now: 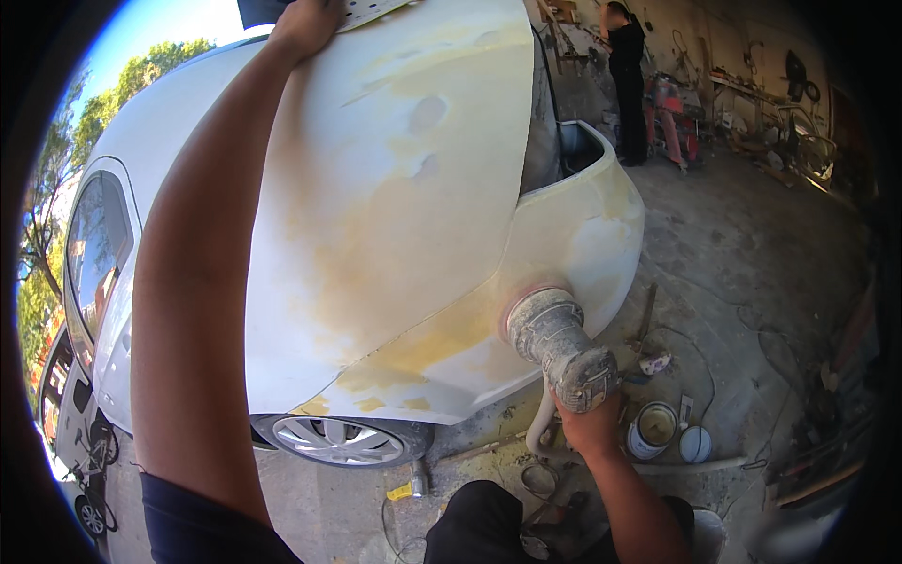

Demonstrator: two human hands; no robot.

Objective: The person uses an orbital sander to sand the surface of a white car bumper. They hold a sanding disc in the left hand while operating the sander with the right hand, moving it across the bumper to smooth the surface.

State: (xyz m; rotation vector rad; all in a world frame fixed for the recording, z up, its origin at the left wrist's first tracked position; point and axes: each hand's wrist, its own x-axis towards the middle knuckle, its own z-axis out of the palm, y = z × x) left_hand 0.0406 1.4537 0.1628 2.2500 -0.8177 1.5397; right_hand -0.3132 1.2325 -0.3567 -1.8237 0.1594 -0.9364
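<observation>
Lower right, the right hand (594, 423) grips the sander (552, 329); I'd keep it flat. Left hand (310, 30), top edge: I can't tell its grip.

Upper garment: left sleeve (207, 522), lower left of frame; dark navy, plain, matte; hem ends above elbow, edge slightly uneven. Left arm (202, 273): bare from hem to wrist; long, broad at middle, tapering toward top of frame. Left hand (308, 33): bare, top edge of frame. Right forearm (631, 484): bare, lower right of centre; narrower outline. Right hand (590, 423): bare, partly hidden. Legwear (477, 517): black or near-black, rounded at knee, bottom centre.
</observation>
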